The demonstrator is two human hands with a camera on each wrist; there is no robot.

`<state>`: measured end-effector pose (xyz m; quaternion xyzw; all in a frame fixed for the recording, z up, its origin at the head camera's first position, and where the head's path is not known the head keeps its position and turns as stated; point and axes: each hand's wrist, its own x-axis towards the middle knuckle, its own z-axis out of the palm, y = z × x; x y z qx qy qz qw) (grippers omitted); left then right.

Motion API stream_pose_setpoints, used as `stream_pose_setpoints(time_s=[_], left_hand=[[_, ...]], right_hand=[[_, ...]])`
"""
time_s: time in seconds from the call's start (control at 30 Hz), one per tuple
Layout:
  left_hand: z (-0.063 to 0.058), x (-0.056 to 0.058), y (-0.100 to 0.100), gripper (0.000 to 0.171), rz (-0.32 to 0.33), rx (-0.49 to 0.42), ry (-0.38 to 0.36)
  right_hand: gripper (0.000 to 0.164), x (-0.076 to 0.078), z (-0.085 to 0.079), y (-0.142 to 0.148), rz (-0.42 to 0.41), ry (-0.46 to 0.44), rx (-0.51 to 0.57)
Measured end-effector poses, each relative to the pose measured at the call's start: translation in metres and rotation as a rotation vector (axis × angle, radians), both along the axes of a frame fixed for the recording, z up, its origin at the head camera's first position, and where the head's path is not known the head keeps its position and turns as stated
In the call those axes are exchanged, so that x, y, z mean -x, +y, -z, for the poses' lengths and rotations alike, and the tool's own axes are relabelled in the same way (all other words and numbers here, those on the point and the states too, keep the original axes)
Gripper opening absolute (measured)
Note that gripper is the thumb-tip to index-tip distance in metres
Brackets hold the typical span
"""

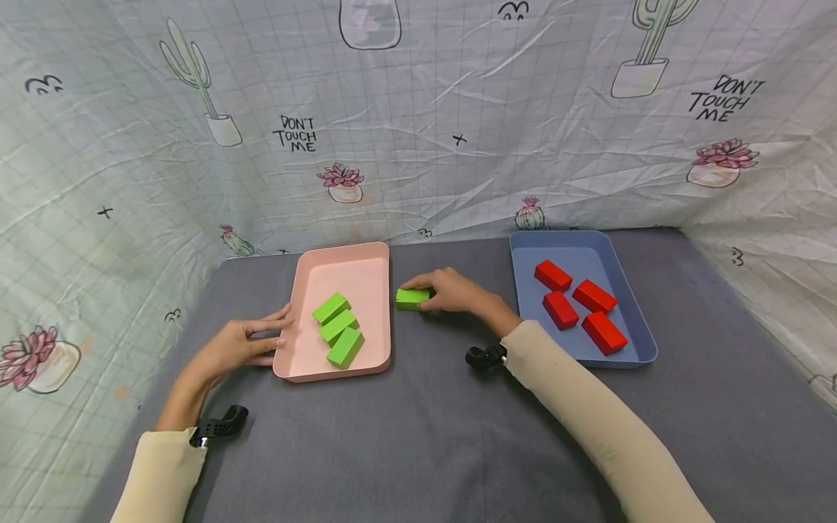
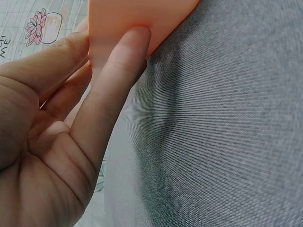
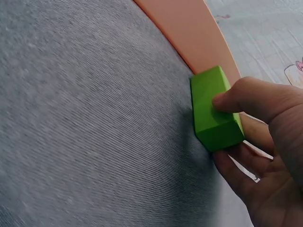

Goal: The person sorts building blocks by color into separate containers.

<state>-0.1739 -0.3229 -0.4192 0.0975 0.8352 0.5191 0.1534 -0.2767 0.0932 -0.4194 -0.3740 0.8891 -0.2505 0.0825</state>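
Observation:
My right hand (image 1: 451,290) pinches a green block (image 1: 412,298) between thumb and fingers, just right of the pink tray (image 1: 379,319). In the right wrist view, the thumb lies on one face of that green block (image 3: 208,99), and other fingers are partly hidden behind it. At the tray's left side, my left hand (image 1: 238,343) holds the edge. The left wrist view has its thumb (image 2: 120,66) against the outer wall, the other fingers at the rim. Three green blocks (image 1: 339,327) lie side by side inside the pink tray.
A blue tray (image 1: 523,254) stands to the right with several red blocks (image 1: 560,310) in it. Grey cloth (image 1: 405,450) covers the table. Behind and at the sides hangs a pale printed curtain (image 1: 418,94). Each wrist wears a black band (image 1: 222,423).

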Motion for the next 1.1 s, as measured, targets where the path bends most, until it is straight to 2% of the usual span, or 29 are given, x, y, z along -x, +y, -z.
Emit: stream_pose_setpoints(time_s=[0.23,0.5,0.77,1.1], left_hand=[[0.0,-0.001,-0.001,0.052,-0.001,-0.004,-0.004],[-0.002,-0.002,-0.002,0.052,-0.017,-0.005,-0.01],[0.0,0.0,0.0,0.051,-0.014,-0.002,-0.003],[-0.001,0.001,0.001,0.053,-0.031,-0.008,-0.033]], right_hand=[[0.049,0.005,-0.007,0.002,-0.074,-0.046,-0.03],[0.05,0.017,-0.011,0.005,-0.203,-0.027,-0.078],[0.05,0.027,-0.015,0.006,-0.28,-0.031,-0.131],[0.061,0.055,-0.008,0.014,-0.397,-0.132,-0.042]])
